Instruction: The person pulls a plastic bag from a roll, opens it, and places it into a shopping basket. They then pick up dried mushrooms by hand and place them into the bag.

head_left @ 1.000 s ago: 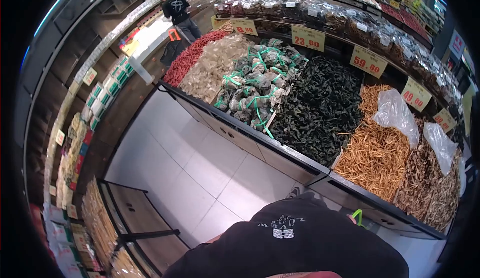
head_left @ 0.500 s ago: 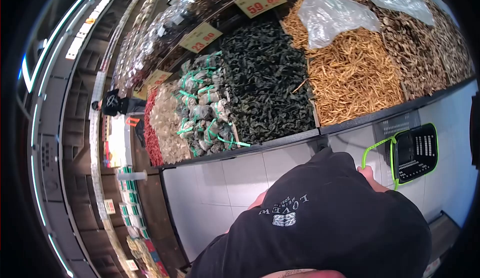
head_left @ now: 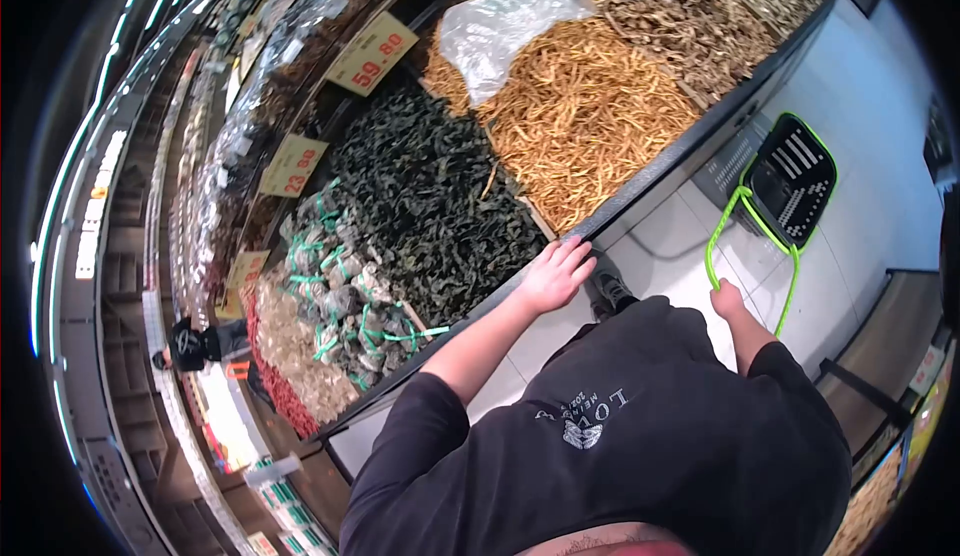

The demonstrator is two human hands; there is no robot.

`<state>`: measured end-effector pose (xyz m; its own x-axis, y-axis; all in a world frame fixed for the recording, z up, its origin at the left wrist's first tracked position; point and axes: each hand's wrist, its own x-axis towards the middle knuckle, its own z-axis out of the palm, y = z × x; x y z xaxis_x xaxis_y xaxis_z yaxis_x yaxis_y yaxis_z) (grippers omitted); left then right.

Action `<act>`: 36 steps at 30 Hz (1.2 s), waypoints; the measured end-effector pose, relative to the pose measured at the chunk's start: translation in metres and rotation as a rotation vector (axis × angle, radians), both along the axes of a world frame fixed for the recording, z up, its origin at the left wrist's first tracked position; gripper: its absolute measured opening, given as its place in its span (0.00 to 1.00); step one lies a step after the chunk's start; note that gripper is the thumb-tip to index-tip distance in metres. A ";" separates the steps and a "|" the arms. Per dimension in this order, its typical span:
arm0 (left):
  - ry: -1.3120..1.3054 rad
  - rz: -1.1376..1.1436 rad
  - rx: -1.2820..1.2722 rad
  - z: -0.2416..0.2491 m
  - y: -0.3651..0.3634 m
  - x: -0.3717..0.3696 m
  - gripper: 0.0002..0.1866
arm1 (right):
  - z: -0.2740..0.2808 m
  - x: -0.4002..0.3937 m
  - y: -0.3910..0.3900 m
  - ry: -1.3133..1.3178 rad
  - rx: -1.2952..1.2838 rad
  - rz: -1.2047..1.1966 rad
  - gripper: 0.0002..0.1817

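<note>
Bright green is marking the handle of a black basket in the head view, and the right hand is gripping it, fingers curled round. The basket is hanging or resting just beside the counter, above pale floor tiles; I cannot tell which. The left hand is reaching forward, open, to the counter's front edge; whether it is touching is unclear. On the counter, golden dried strips are lying heaped beside dark dried leaves, a clear plastic bag resting on the strips. Green-tied bundles are sitting beyond the leaves. Farther off, a person in black is standing.
</note>
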<state>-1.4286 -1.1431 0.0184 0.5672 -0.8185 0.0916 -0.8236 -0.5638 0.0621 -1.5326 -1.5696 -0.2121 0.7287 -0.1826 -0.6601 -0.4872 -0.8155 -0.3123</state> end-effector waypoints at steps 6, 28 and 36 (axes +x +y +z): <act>-0.112 -0.228 0.080 -0.040 -0.063 0.065 0.23 | 0.050 0.044 0.012 0.104 -0.120 0.068 0.20; 0.047 -0.073 0.257 -0.053 -0.091 0.100 0.13 | -0.107 0.055 0.011 0.133 0.398 0.129 0.33; 0.062 -0.050 0.178 -0.057 -0.088 0.100 0.06 | 0.107 0.349 -0.034 -0.582 1.128 -1.340 0.31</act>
